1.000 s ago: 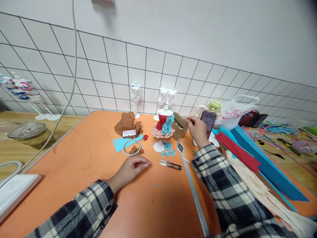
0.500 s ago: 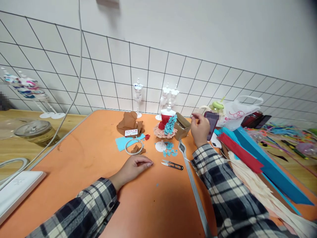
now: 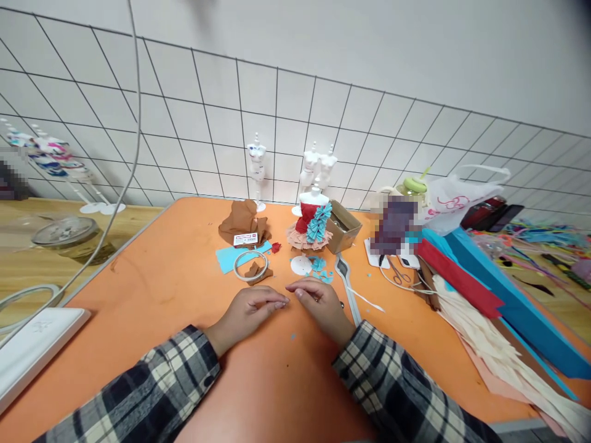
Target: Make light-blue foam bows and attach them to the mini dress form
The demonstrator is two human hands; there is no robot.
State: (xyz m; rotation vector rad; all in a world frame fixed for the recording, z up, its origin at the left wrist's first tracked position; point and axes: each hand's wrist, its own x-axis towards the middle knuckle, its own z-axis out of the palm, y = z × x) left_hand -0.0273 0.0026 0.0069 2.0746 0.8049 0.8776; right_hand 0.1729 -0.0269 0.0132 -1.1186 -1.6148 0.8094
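My left hand point(image 3: 252, 311) rests on the orange table, thumb and fingertips drawn together; whether anything small is between them I cannot make out. Facing it, my right hand point(image 3: 321, 301) lies with its fingers stretched and bent slightly, holding nothing visible. It covers the thread snips, whose black end point(image 3: 342, 304) peeks out beside it. Just beyond the hands stands a small dress form point(image 3: 316, 198) wearing a red bodice point(image 3: 307, 220), a blue ruffle point(image 3: 319, 223) and a peach ruffled skirt point(image 3: 300, 239). Blue scraps point(image 3: 318, 264) lie around its white base point(image 3: 301, 266).
A hoop point(image 3: 250, 280), brown fabric point(image 3: 240, 223) and blue cloth point(image 3: 226, 259) lie left of the form. Right of it are a cardboard box point(image 3: 347, 231), a grey zipper point(image 3: 344, 274), scissors point(image 3: 401, 274), a blurred upright phone point(image 3: 394, 224) and fabric strips point(image 3: 455, 274). White forms point(image 3: 257, 161) stand behind.
My right hand has moved from beside the phone down and left to the table near my left hand, now covering the snips. My left hand keeps its place.
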